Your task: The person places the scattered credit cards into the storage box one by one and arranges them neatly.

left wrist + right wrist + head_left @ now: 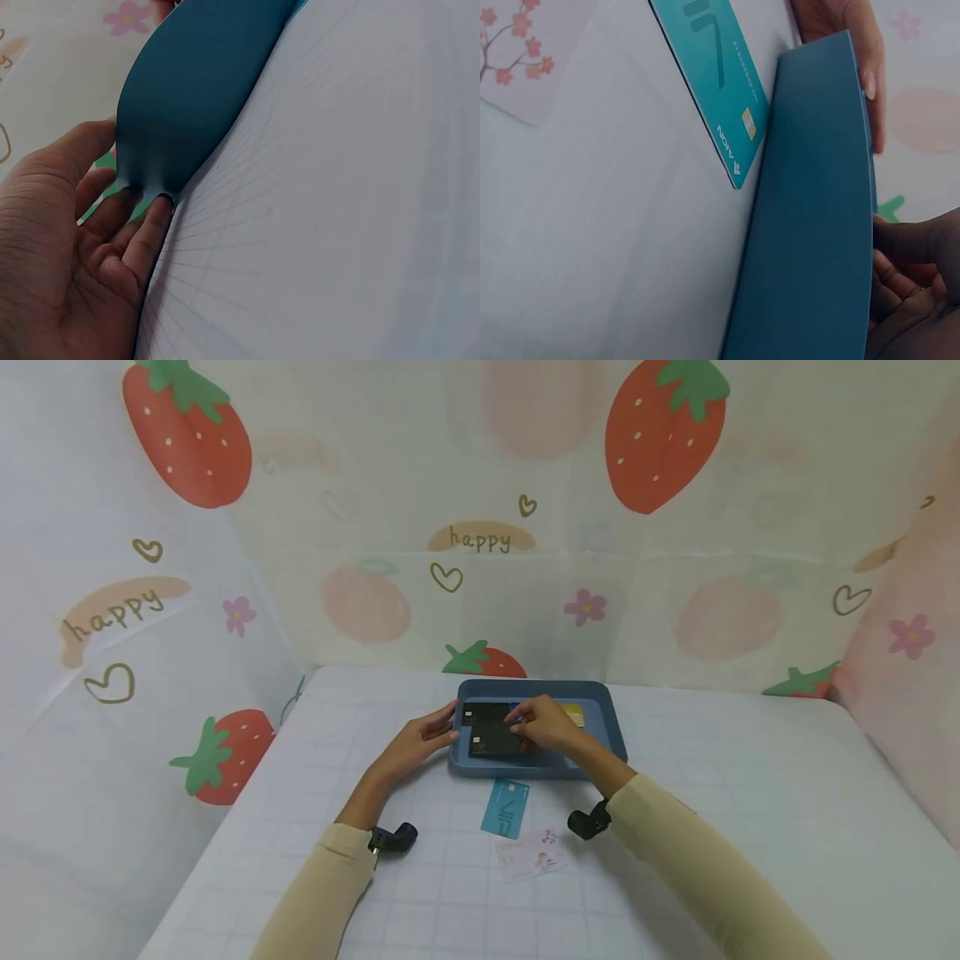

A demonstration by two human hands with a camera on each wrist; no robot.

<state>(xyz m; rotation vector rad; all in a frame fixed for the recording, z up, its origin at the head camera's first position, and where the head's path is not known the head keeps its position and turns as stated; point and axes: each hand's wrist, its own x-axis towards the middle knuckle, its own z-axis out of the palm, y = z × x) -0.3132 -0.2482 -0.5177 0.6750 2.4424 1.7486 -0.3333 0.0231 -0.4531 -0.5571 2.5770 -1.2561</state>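
1. Nearest, a pale pink card lay face up on the tabletop, slightly askew, outside the tray and within easy reach.
2. Just beyond it, a teal card lay face up beside the tray's near wall; whether the two cards touched could not be told.
3. The blue tray stood flat, its raised rim presumably serving to contain the cards.
4. At its left end, the left hand rested extended fingers against the wall and rim, probably bracing the tray against sliding.
5. Inside, the right hand had its fingers curled at the right part of the lower black card; whether they pinched or merely touched it could not be told. Reaching from above avoided the rim.
6. Farther back lay the upper black card and, partly hidden, a gold card.
7. Farthest, a strawberry-print curtain enclosed the tabletop.
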